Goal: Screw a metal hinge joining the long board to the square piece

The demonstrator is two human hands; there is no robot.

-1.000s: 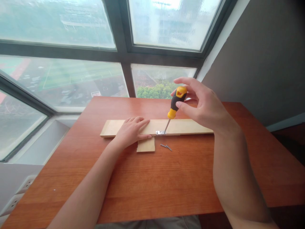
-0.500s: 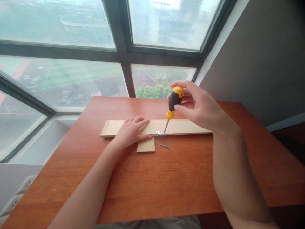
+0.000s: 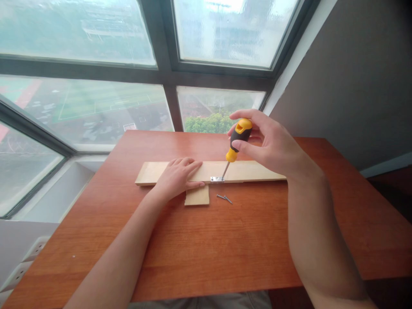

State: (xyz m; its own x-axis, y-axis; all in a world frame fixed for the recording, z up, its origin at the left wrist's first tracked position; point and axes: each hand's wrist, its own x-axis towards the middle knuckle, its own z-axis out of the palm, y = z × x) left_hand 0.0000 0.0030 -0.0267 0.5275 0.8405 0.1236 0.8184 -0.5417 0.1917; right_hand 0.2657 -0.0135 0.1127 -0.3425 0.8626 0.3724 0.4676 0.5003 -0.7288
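A long pale wooden board (image 3: 206, 171) lies crosswise on the table. My left hand (image 3: 177, 176) rests on it with fingers spread and the thumb at its near edge. A small metal hinge (image 3: 217, 179) sits at that edge. My right hand (image 3: 262, 139) grips a yellow and black screwdriver (image 3: 240, 134) by its handle. The shaft leans down to the left, its tip at the hinge's right end. A short wooden piece (image 3: 197, 196) sticks out from under the board toward me. Two screws (image 3: 224, 198) lie in front of the hinge.
The reddish-brown wooden table (image 3: 219, 249) meets large framed windows (image 3: 165, 77) at its far side. A grey wall (image 3: 347, 86) stands on the right. Wall sockets (image 3: 19, 272) show at the lower left.
The screwdriver has turned in my right hand, and its handle now leans slightly further right, showing a slot in its yellow end. My left hand, the board and the screws stay put.
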